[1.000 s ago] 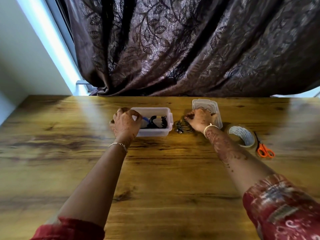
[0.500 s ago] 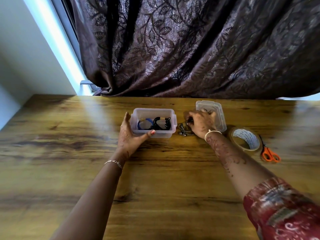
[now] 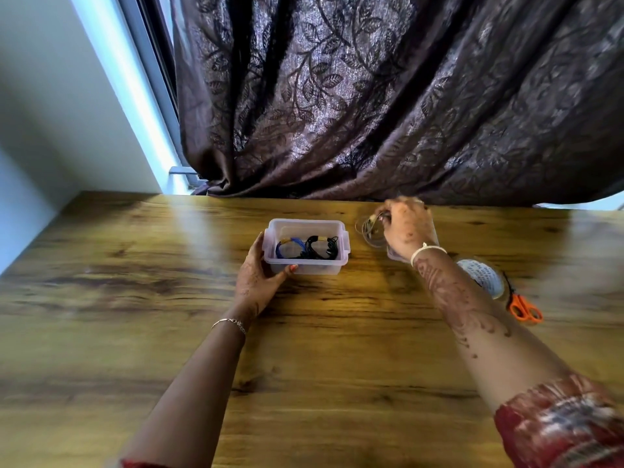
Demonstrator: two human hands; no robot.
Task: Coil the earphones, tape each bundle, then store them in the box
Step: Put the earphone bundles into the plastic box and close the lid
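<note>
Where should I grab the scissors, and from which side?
Take the scissors by the orange loops, coming from the near side. They lie flat on the table with the loops toward you and the blades pointing away, close to the tape roll, so the loop end looks freest.

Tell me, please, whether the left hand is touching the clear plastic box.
Touching. Head view: the left hand grips the clear plastic box, thumb on its front wall.
</note>
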